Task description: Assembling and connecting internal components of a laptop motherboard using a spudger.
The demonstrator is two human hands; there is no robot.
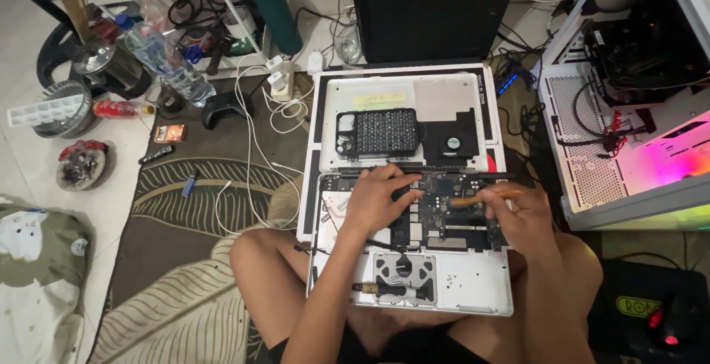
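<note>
Taking the opened laptop (414,260) on the person's lap as the landmark: far to its left, on the floor, lie an ice-cube tray (41,110) and clear plastic water bottles (174,64), with white cables (255,149) trailing over the leaf-patterned rug (185,209) toward the laptop's left edge. Just beyond the laptop, on its removed bottom cover (403,101), sits a black screwdriver-bit case (382,133) beside a small loose fan (452,144).

The left hand (377,197) lies flat with spread fingers, pressing on the left part of the dark logic board (444,212) and gripping nothing. The right hand (521,220) is closed around a wooden-handled tool (484,197) (likely a small brush; its tip is hard to make out), which points left across the board. A dark screwdriver (384,288) rests on the laptop's near edge, by the trackpad back.

To do this well, I judge the left hand should brace the board without leaning on components, while the tool moves in light strokes.

Right of the laptop stands a white computer case (629,98) glowing pink.
</note>
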